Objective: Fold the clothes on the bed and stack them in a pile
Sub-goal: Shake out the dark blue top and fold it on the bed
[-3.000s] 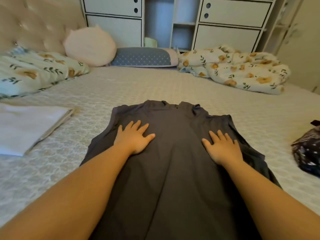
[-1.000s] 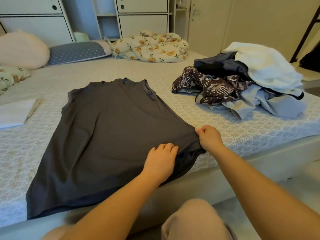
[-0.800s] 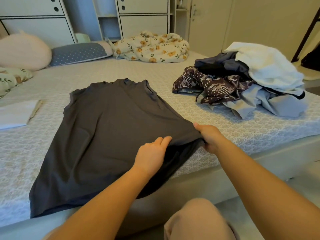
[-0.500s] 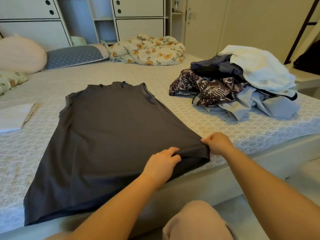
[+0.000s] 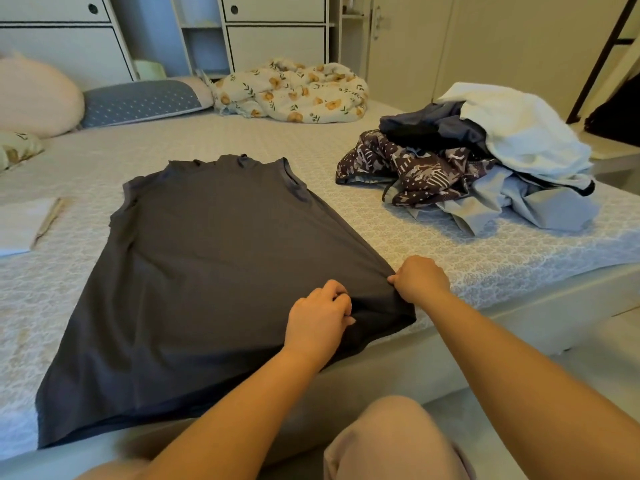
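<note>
where the dark grey top (image 5: 214, 271) lies flat on the bed (image 5: 502, 258), its neck end points away and its bottom edge sits near the bed's front edge. the left hand (image 5: 320, 318) rests on the bottom right part of the top with its fingers curled, and its grip pinches a bit of the cloth. the right hand (image 5: 420, 280) is just beside it at the top's right edge, and its grip is closed tight on that edge. both bare arms reach in from the front.

a messy pile of clothes (image 5: 485, 161) sits on the right side of the bed, well apart from the top. it has a white thing, a dark blue thing, a brown one with a pattern and a pale grey one. a folded white cloth (image 5: 24, 225) lies on the left side of the bed. a flowery blanket (image 5: 294, 91) is bunched up at the far side, near a grey pillow (image 5: 142, 102) and a pink pillow (image 5: 38, 98). white drawers (image 5: 273, 29) stand behind the bed.
</note>
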Action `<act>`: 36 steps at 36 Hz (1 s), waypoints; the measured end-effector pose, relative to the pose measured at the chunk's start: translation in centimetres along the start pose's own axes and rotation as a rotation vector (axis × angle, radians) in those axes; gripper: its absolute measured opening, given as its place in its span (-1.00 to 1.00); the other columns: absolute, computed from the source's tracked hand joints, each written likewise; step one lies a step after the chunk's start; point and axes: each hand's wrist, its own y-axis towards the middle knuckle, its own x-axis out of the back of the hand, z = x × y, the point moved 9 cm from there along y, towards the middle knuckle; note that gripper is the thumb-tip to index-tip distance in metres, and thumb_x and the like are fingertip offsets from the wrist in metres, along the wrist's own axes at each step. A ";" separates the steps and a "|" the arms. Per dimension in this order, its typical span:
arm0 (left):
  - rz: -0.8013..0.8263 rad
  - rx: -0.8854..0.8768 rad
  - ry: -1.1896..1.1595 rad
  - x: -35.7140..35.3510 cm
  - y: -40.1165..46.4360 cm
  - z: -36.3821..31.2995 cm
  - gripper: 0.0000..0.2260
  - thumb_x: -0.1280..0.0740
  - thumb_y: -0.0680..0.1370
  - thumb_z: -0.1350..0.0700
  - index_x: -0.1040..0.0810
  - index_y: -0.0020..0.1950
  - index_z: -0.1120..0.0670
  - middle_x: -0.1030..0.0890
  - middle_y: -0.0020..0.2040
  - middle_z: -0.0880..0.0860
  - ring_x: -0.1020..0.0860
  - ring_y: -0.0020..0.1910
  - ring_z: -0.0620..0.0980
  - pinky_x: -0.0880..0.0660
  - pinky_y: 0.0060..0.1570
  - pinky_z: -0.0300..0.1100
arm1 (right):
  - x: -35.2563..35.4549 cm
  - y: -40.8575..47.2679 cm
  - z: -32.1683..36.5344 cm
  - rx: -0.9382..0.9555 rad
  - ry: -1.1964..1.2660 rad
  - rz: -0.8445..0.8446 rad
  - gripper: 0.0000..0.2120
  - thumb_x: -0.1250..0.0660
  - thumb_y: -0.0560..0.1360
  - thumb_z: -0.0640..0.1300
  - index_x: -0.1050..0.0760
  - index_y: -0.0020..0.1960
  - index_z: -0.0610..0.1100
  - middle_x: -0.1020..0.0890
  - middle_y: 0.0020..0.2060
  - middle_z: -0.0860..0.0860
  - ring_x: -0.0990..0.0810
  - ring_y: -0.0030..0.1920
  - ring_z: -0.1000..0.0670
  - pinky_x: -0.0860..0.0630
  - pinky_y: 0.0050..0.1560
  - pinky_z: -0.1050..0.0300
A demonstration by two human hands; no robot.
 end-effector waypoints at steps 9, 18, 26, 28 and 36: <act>0.304 -0.055 0.029 -0.5 0.3 -0.6 -0.83 -0.27 0.57 -0.10 -0.55 -0.04 -0.03 -0.31 0.36 -0.10 -0.26 0.31 -0.05 -0.36 0.15 -0.10 | 1.4 1.2 -3.1 -0.047 0.457 0.133 -0.71 -0.21 0.58 -0.16 -0.43 -0.30 -0.21 -0.49 -0.37 -0.10 -0.50 -0.20 -0.12 -0.41 -0.18 0.13; 0.269 0.179 -0.483 1.0 5.1 3.5 -0.75 -0.28 0.50 -0.25 -0.53 0.04 -0.13 -0.52 0.13 -0.07 -0.50 0.13 -0.07 -0.44 0.15 -0.10 | -0.1 3.6 2.1 0.111 -0.166 0.104 -0.49 -0.25 0.53 0.14 -0.39 0.31 -0.21 -0.30 0.36 -0.20 -0.44 0.22 -0.23 -0.43 0.14 -0.05; 0.440 0.301 0.039 -3.5 11.7 15.4 -0.42 0.00 0.57 -0.32 -0.05 0.55 -0.15 -0.03 0.57 -0.07 0.07 0.55 0.07 0.10 0.45 0.21 | -2.7 8.5 10.7 0.238 -0.151 -0.116 -0.56 -0.13 0.62 0.07 -0.30 0.33 -0.22 -0.29 0.32 -0.16 -0.35 0.25 -0.20 -0.37 0.12 -0.06; 0.467 0.337 0.039 -4.8 13.1 18.1 -0.41 0.04 0.54 -0.37 0.00 0.54 -0.21 0.04 0.58 -0.09 0.11 0.55 0.07 0.14 0.45 0.22 | -3.2 10.4 12.5 0.257 -0.157 -0.158 -0.58 -0.09 0.63 0.07 -0.30 0.32 -0.22 -0.30 0.30 -0.16 -0.37 0.22 -0.20 -0.37 0.09 -0.04; 0.267 0.330 0.060 -6.0 19.6 25.1 -0.43 0.11 0.51 -0.41 -0.01 0.51 -0.31 -0.01 0.57 -0.14 0.04 0.54 -0.04 0.11 0.46 0.07 | -4.2 19.4 19.0 0.364 -0.075 -0.264 -0.58 -0.12 0.60 0.13 -0.38 0.27 -0.15 -0.40 0.20 -0.11 -0.44 0.15 -0.15 -0.31 -0.06 0.04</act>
